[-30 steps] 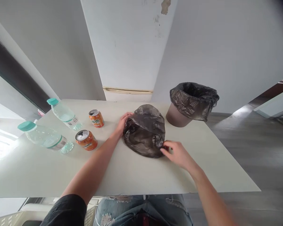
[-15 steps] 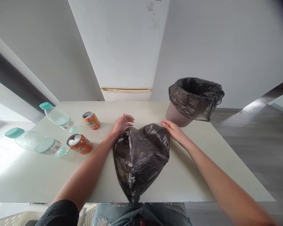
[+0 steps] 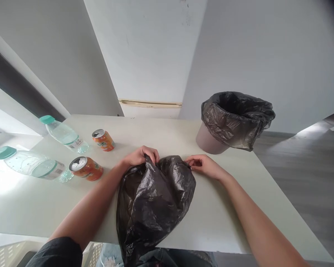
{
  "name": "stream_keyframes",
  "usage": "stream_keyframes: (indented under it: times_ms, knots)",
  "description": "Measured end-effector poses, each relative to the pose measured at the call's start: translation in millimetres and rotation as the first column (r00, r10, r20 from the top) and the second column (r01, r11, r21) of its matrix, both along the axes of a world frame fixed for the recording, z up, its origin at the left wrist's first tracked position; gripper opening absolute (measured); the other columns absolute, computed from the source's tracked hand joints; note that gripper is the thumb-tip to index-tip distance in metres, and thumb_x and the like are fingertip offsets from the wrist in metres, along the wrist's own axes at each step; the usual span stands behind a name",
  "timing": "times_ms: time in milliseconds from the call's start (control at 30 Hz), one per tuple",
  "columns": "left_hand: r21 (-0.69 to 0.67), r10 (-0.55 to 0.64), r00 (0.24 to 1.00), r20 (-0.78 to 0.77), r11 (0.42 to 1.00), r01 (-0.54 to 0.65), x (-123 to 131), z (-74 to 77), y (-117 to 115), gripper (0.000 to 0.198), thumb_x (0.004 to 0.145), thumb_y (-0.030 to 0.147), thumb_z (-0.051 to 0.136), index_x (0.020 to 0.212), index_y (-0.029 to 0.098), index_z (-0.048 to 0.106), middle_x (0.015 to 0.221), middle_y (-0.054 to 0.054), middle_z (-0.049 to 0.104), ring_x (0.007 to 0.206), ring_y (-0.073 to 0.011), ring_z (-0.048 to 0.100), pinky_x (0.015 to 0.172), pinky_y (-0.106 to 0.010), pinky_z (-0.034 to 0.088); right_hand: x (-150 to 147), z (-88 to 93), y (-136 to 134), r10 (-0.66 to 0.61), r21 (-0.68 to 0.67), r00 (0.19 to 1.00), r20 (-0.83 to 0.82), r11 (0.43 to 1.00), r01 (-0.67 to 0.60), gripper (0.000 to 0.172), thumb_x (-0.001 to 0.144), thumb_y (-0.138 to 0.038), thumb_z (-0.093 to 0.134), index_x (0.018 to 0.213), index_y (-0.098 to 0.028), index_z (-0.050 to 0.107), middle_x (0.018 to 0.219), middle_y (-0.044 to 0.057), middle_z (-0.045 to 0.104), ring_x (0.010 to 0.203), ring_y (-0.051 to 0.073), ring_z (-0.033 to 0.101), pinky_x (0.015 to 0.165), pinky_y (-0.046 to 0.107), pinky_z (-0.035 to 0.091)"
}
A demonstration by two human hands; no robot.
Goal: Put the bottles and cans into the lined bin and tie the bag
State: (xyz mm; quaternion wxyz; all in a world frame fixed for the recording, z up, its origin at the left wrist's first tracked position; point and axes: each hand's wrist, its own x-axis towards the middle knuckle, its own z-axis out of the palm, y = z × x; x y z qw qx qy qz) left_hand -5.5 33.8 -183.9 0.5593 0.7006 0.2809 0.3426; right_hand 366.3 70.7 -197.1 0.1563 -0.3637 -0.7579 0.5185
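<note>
A crumpled black plastic bag (image 3: 151,202) lies on the white table (image 3: 219,211) in front of me and hangs over the near edge. My left hand (image 3: 141,155) is closed on the bag's far left rim. My right hand (image 3: 202,165) pinches the far right rim. Both hands sit at the bag's top edge, about a bag's width apart.
A brown bin (image 3: 211,137) lined with a black bag (image 3: 236,116) stands at the far right of the table. Two orange cans (image 3: 85,168) (image 3: 102,139) and two clear bottles with teal caps (image 3: 28,163) (image 3: 62,134) lie at the left. A white wall corner rises behind the table.
The bag has been pulled toward me, out flat and over the near table edge. Both hands went from lying open beside it to gripping its far rim.
</note>
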Motion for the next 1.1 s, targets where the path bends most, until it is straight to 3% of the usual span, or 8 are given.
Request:
stream_keyframes:
  times_ms: [167,267,367,467,600,800,1000,1100]
  knots:
    - [-0.043,0.472,0.834,0.286,0.875,-0.481,-3,-8.2,6,0.034,0.075,0.032,0.085,0.053,0.017,0.063,0.075,-0.004,0.061,0.065,-0.0134,0.056,0.058,-0.026,0.045,0,0.7,-1,-0.248,0.177,0.969,-0.004,0.953,0.245,0.045,0.091,-0.064,0.067,0.096,-0.02,0.075,0.096,0.007,0.073,0.084,0.022,0.062,0.082,0.037,0.048]
    - [-0.075,0.598,0.727,0.338,0.787,-0.612,-6,-11.8,11,0.043,0.07,0.04,0.089,0.052,0.018,0.056,0.084,-0.006,0.063,0.078,-0.0175,0.06,0.068,-0.029,0.051,-3,9.5,-8,-0.121,0.173,0.993,0.011,0.978,0.118,0.054,0.081,-0.057,0.081,0.123,-0.025,0.071,0.112,0.007,0.074,0.092,0.023,0.063,0.084,0.037,0.05]
    - [-0.095,0.68,0.659,0.32,0.715,-0.692,-10,-15.0,15,0.044,0.072,0.047,0.086,0.056,0.019,0.056,0.091,-0.007,0.066,0.085,-0.0198,0.062,0.077,-0.033,0.053,-9,10.8,-14,-0.04,0.187,0.998,0.053,0.982,0.03,0.033,0.081,-0.043,0.08,0.109,-0.025,0.077,0.104,0.006,0.076,0.09,0.024,0.065,0.084,0.037,0.051]
    - [-0.064,0.79,0.561,0.246,0.591,-0.804,-14,-17.3,16,0.03,0.072,0.039,0.081,0.062,0.021,0.06,0.094,-0.007,0.069,0.089,-0.0206,0.063,0.081,-0.032,0.052,-9,3.8,-12,-0.293,0.242,0.956,-0.007,0.927,0.285,0.016,0.087,-0.033,0.064,0.086,-0.022,0.075,0.087,0.005,0.075,0.077,0.022,0.065,0.078,0.037,0.05]
    - [-0.019,0.932,0.342,0.12,0.347,-0.938,-14,-19.9,14,0.009,0.072,0.024,0.067,0.078,0.02,0.071,0.085,-0.002,0.069,0.082,-0.0181,0.06,0.073,-0.028,0.047,-5,-1.0,-7,-0.52,0.322,0.852,-0.055,0.799,0.509,0.013,0.081,-0.027,0.06,0.087,-0.022,0.071,0.084,0.004,0.071,0.071,0.021,0.062,0.072,0.036,0.05]
    - [0.052,0.939,0.287,0.191,0.282,-0.958,0,-12.8,6,0.032,0.07,0.013,0.053,0.096,0.021,0.071,0.099,-0.002,0.07,0.087,-0.0168,0.063,0.076,-0.026,0.049,-14,15.7,-19,-0.481,0.489,0.85,-0.217,0.7,0.52,0.02,0.093,-0.023,0.049,0.097,-0.023,0.069,0.107,0.009,0.068,0.097,0.026,0.065,0.082,0.039,0.053]
    - [0.525,0.886,0.361,0.29,0.168,-0.835,20,37.2,-17,0.031,0.077,0.008,0.049,0.093,0.023,0.07,0.111,-0.005,0.07,0.117,-0.0246,0.064,0.107,-0.04,0.049,-16,8.4,-18,-0.239,0.545,0.971,0.008,0.815,0.196,0.024,0.102,-0.035,0.052,0.116,-0.027,0.07,0.119,0.009,0.069,0.112,0.029,0.064,0.102,0.046,0.051]
    - [0.698,0.892,0.451,0.017,0.312,-0.644,37,57.3,-30,0.03,0.089,0.012,0.049,0.103,0.023,0.072,0.122,-0.007,0.072,0.122,-0.0272,0.064,0.111,-0.046,0.049,-16,-2.1,-13,-0.234,0.508,0.971,0.052,0.843,0.176,0.028,0.104,-0.036,0.047,0.118,-0.027,0.07,0.118,0.009,0.07,0.11,0.029,0.065,0.101,0.047,0.05]
